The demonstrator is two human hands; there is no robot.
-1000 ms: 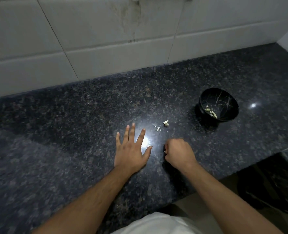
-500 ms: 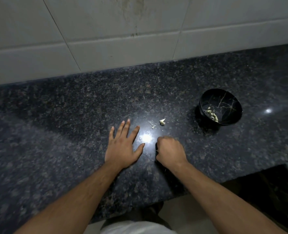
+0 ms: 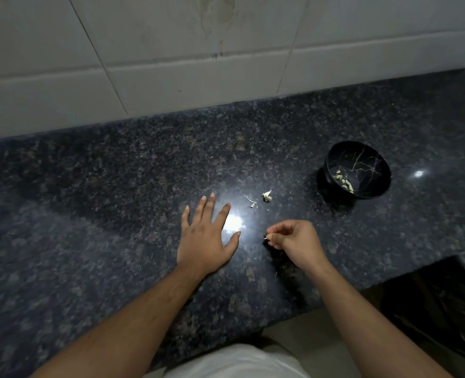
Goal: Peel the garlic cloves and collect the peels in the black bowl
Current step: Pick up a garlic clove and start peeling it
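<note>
My left hand lies flat on the dark granite counter, fingers spread. My right hand is raised just above the counter, its fingers curled and pinching a tiny pale scrap of garlic peel at the fingertips. Beyond the hands lie a small garlic piece and a thin strip of peel. The black bowl with gold veins stands at the right and holds several pale garlic bits.
A white tiled wall runs along the back of the counter. The counter's front edge is near my body, with a step down to a dark opening at the lower right.
My right hand has turned from a fist pressed on the counter to a lifted pinch holding a small peel scrap. The left hand stays flat. The camera view shifted slightly.
</note>
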